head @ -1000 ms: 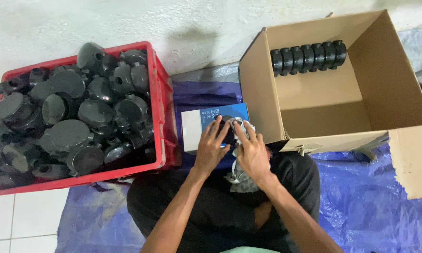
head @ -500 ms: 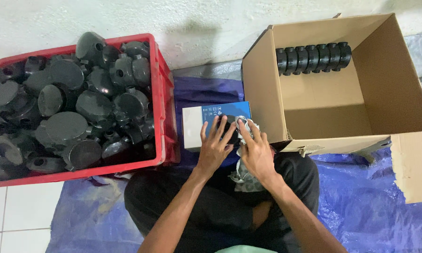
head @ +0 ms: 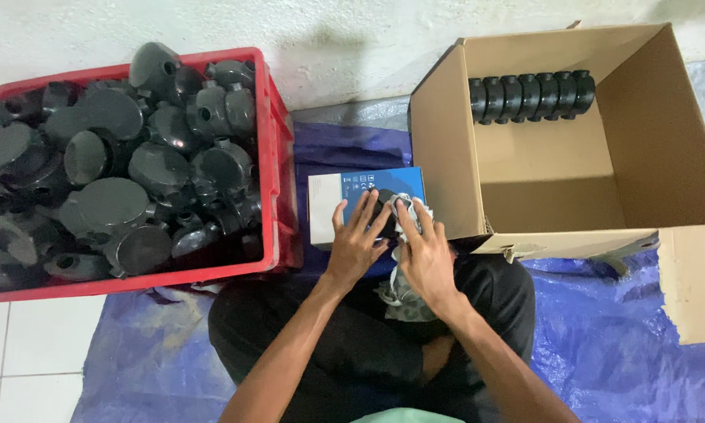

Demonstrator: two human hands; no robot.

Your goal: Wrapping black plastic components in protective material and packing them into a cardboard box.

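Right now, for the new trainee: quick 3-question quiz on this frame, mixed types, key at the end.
1. True or false: the red crate holds fewer black round parts than the cardboard box.
2. Multiple choice: the row of black parts in the cardboard box lies A) along its far wall, B) on the near flap, C) outside on the blue tarp.
3. Fill in: the left hand and right hand work a black part with a grey ____ over the small blue and white box.

Key: 1 false; 2 A; 3 cloth.
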